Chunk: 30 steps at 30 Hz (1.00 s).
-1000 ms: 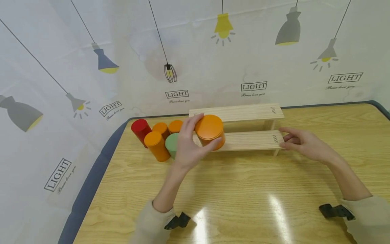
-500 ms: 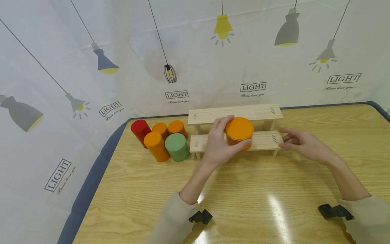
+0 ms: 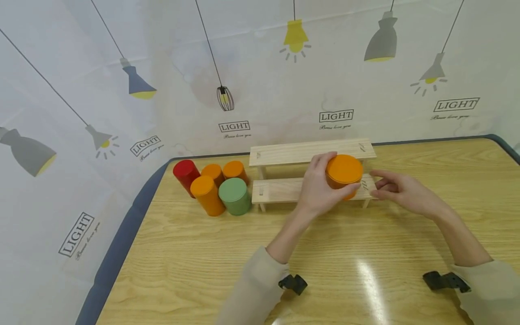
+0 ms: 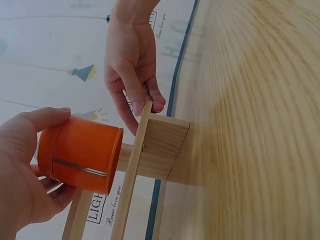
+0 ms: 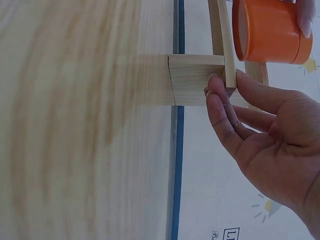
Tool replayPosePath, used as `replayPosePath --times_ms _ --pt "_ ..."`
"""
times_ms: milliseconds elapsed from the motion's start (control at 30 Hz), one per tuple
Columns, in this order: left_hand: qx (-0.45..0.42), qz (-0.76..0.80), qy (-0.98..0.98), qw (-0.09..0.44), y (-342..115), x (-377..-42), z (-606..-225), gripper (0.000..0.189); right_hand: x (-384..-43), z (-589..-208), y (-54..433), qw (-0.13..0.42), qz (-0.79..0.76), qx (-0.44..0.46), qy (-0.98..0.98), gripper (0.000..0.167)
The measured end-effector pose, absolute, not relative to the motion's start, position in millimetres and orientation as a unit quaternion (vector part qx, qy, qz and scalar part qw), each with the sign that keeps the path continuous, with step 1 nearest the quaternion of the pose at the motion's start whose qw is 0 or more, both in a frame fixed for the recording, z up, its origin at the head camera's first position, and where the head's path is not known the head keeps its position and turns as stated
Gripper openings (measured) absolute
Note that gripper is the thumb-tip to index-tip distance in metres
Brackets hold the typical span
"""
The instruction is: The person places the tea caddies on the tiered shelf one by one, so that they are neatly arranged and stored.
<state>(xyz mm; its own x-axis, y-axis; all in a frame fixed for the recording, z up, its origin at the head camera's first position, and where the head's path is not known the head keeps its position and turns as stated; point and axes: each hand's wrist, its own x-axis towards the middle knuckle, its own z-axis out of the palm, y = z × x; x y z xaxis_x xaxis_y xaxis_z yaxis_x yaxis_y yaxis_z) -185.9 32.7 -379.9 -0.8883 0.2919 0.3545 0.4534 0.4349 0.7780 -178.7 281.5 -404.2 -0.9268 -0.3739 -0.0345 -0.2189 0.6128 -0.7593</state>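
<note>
In the head view my left hand (image 3: 319, 187) grips an upright orange canister (image 3: 344, 171) round its side. The canister is over the right end of the low front step of a two-tier wooden stand (image 3: 280, 191). Both wrist views show a narrow gap between the canister's (image 4: 87, 155) base and the board. My right hand (image 3: 406, 192) pinches the right end of that same board (image 5: 229, 65), with fingers on its upper and lower faces. Part of the step is hidden behind my left hand and the canister.
Left of the stand are a green canister (image 3: 235, 197), a red canister (image 3: 186, 176) and several smaller orange canisters (image 3: 208, 196). The higher rear step (image 3: 310, 152) runs along the back, near the printed wall covering (image 3: 280, 99). A wooden table (image 3: 195, 266) lies underneath.
My left hand has carried the orange canister rightward along the front step, from its left part to its right end. My right hand has stayed at the step's end.
</note>
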Motion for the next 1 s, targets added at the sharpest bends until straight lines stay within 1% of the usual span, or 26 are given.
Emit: replayPosePath --times_ms 267,467,733,1000 --pt "-0.218 -0.463 -0.855 0.084 52.9 -189.8 -385.5 0.077 -178.9 -404.6 281.3 0.101 -0.413 -0.162 0.890 0.061" --pt "-0.206 -0.448 -0.865 0.093 60.2 -190.6 -387.7 0.077 -180.2 -405.4 281.4 0.095 -0.419 -0.169 0.887 0.057" --pt "-0.188 -0.426 -0.879 0.100 66.9 -189.4 -388.2 0.077 -180.4 -404.9 281.3 0.099 -0.423 -0.170 0.885 0.056" --pt "-0.183 -0.431 -0.879 0.088 66.7 -186.5 -387.6 0.087 -179.6 -404.7 282.2 0.101 -0.425 -0.175 0.882 0.056"
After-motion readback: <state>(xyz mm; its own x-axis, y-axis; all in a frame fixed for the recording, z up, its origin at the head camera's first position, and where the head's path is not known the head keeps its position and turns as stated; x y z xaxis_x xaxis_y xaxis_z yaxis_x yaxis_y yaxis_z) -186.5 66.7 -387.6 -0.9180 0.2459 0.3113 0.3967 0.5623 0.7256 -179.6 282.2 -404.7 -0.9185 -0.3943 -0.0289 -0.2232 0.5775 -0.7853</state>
